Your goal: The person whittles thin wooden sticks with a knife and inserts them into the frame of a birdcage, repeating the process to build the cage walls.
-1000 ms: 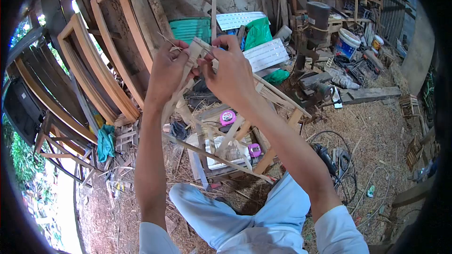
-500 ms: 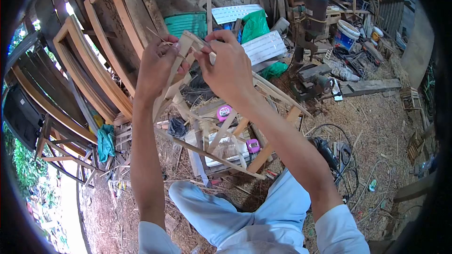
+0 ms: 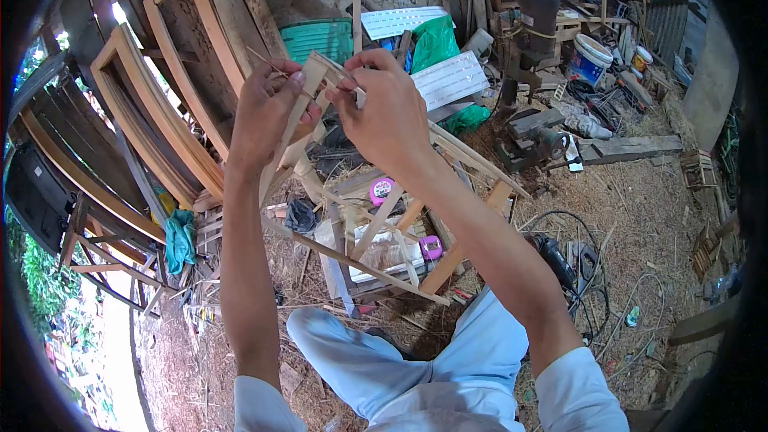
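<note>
A light wooden frame (image 3: 362, 259) of slim slats rises from the ground in front of me, its top corner (image 3: 317, 70) between my two hands. My left hand (image 3: 266, 116) is closed at the left of that corner, thumb against the wood. A thin pale strip (image 3: 265, 60) sticks out from its fingers, up and to the left. On the corner's right side, my right hand (image 3: 382, 108) is bent with thumb and forefinger pinched together. What lies in that pinch is too small to make out. The frame's lower slats spread out below both forearms.
Two pink tape measures, one upper (image 3: 382, 190) and one lower (image 3: 431, 247), lie within the frame's lower part. Curved wooden frames (image 3: 152, 124) lean at the left. A corded power tool (image 3: 552, 260) lies right of my knee. A metal vise (image 3: 536, 148) and a bucket (image 3: 590, 60) stand farther right.
Almost nothing differs. The fingers of my right hand have shifted very slightly at the frame's corner; my left hand keeps its place.
</note>
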{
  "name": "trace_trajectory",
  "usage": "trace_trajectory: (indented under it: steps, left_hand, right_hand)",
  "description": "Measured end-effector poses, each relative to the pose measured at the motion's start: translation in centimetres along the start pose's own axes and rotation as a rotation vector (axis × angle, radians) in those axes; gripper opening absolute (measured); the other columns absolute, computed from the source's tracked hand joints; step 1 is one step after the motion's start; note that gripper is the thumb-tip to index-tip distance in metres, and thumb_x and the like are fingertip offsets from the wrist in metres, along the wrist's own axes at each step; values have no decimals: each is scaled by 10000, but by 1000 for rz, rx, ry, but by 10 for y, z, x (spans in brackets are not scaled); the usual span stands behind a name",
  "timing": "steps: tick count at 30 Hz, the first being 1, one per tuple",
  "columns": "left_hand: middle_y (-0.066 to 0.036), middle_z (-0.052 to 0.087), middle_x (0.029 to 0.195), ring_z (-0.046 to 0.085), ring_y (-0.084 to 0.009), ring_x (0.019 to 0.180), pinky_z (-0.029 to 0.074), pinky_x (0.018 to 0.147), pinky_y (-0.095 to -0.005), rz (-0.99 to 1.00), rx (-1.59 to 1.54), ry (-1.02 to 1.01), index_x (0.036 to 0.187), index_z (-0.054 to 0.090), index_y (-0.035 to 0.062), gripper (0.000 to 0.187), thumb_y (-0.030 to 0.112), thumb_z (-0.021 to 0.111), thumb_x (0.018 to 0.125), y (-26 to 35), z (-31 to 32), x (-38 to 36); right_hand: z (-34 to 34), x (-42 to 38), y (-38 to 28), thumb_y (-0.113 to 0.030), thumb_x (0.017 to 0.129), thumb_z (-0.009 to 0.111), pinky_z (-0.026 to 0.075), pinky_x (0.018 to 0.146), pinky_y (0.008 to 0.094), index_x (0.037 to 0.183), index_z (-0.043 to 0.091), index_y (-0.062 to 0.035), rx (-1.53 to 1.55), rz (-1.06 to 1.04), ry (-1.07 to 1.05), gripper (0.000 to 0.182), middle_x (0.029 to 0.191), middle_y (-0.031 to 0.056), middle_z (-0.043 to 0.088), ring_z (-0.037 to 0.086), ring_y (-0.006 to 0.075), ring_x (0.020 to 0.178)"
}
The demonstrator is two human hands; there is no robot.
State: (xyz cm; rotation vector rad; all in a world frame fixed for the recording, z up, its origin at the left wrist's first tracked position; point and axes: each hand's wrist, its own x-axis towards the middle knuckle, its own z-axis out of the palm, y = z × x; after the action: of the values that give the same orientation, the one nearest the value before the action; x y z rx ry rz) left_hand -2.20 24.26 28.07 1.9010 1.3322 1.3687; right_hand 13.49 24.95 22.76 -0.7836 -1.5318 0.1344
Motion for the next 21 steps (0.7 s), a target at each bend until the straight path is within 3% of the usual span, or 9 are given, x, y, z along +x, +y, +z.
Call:
trace_trajectory:
  steps: [2, 4, 17, 21]
  left_hand:
    - [-120, 630, 714, 581, -139, 608, 455, 561, -251, -3, 2, -6, 1086, 471, -29, 236, 131, 514, 918, -1, -1, -1]
    - [-121, 636, 730, 585, -139, 612, 457, 561, -250, 14, -64, 6, 1085, 473, -36, 248, 136, 524, 914, -4, 0, 0]
    - [-165, 651, 846, 597, -130, 598, 491, 557, -245, 12, -92, -11, 1038, 456, -56, 198, 89, 516, 916, -3, -2, -3]
    - [-159, 647, 840, 592, -127, 593, 487, 540, -243, 17, -106, -3, 1030, 463, -59, 191, 83, 519, 913, -5, -3, -3]
  right_hand:
    - [1, -1, 0, -117, 765, 661, 511, 654, 429, 774, 654, 14, 7, -4, -9, 132, 1058, 115, 567, 632, 331, 728]
    - [2, 0, 0, -131, 767, 692, 487, 687, 403, 795, 654, 23, 22, 29, 0, 161, 987, 117, 606, 616, 326, 824]
    - [4, 0, -1, -96, 743, 701, 485, 681, 398, 784, 643, 7, -2, 15, -6, 125, 980, 121, 608, 614, 327, 823]
    - [6, 0, 2, -87, 737, 664, 517, 643, 438, 763, 629, -2, -26, -32, -1, 96, 1035, 123, 570, 628, 343, 746]
